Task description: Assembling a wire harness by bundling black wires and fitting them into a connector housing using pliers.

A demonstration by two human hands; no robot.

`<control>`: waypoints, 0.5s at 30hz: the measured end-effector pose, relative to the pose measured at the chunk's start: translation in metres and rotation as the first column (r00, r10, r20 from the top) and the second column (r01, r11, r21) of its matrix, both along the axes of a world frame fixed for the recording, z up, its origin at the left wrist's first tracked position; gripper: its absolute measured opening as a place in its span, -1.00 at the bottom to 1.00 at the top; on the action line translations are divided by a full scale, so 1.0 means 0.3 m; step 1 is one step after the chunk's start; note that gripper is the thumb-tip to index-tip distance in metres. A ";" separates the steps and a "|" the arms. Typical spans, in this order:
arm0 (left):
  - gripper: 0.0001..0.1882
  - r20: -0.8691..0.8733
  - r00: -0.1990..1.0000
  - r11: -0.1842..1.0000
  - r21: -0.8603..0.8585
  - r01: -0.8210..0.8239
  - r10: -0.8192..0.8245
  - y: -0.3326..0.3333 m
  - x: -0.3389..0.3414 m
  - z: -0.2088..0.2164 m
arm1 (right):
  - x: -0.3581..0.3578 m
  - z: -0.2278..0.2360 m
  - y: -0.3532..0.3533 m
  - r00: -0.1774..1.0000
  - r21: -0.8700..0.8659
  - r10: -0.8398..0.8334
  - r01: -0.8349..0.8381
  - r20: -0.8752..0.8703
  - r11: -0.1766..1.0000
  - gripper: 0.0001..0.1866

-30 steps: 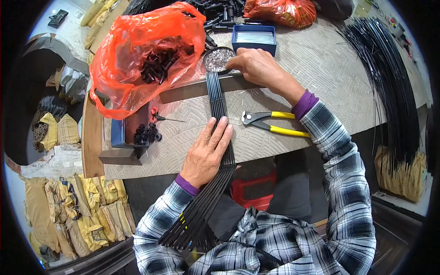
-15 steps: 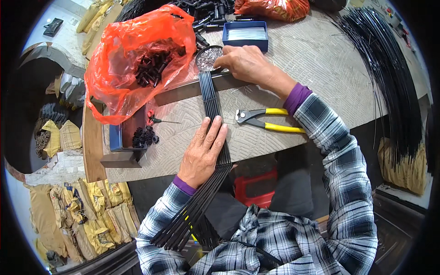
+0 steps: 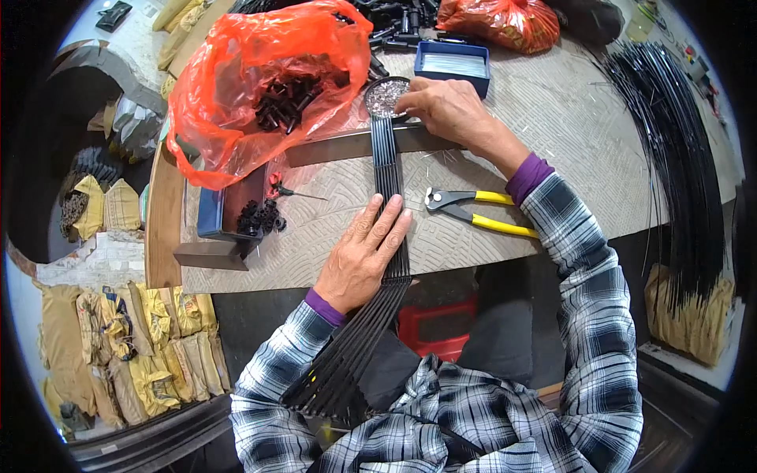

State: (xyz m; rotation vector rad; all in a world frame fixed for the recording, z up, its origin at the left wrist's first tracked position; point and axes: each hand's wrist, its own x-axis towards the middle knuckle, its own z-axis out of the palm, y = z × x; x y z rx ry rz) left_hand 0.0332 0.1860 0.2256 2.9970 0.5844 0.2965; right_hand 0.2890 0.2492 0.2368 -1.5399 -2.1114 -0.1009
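Note:
A flat row of black cables (image 3: 384, 150) runs from the round dish down over the table's near edge toward my lap. My left hand (image 3: 356, 258) lies on the row, fingers stretched out and pressing it down. At the far end, my right hand (image 3: 456, 110) has its thumb and fingers pinched together over the dark-rimmed round dish (image 3: 367, 102). Tiny shiny metal pieces (image 3: 385, 94) fill that dish. Whatever the pinch holds, if anything, is too small to make out. Beneath the cables' far part lies a grey metal bar (image 3: 331, 147). End-cutting pliers (image 3: 449, 203) with yellow handles rest below my right forearm.
An open red plastic bag (image 3: 206, 102) of black tubular parts stands on the left. Near it sit a blue box (image 3: 211, 217) with small black pieces and a red-and-black tool (image 3: 277, 188). A blue box of thin pale rods (image 3: 451, 80) stands behind my right hand. Long black cables (image 3: 678, 158) hang off the right side.
The whole view has shifted, so the table things appear farther right. My right hand stays pinched at the dish, and my left hand stays flat on the cables.

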 end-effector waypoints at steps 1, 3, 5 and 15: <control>-0.27 0.006 1.000 1.000 -0.027 -0.004 0.005 -0.010 0.003 0.017 | -0.003 -0.002 0.001 1.000 0.004 0.002 -0.002 0.002 1.000 -0.82; -0.21 0.018 1.000 0.999 -0.052 -0.015 0.016 -0.017 0.004 0.032 | -0.011 0.000 0.007 1.000 -0.013 0.021 -0.020 0.020 1.000 -0.83; -0.22 0.010 1.000 0.998 -0.062 -0.002 0.002 -0.014 0.007 0.033 | -0.012 -0.020 0.018 0.999 -0.017 0.016 -0.015 0.038 1.000 -0.83; -0.28 -0.025 1.000 1.000 0.012 0.002 -0.002 0.003 -0.007 -0.008 | 0.035 0.003 -0.019 0.985 -0.038 -0.092 0.099 0.143 0.994 -0.89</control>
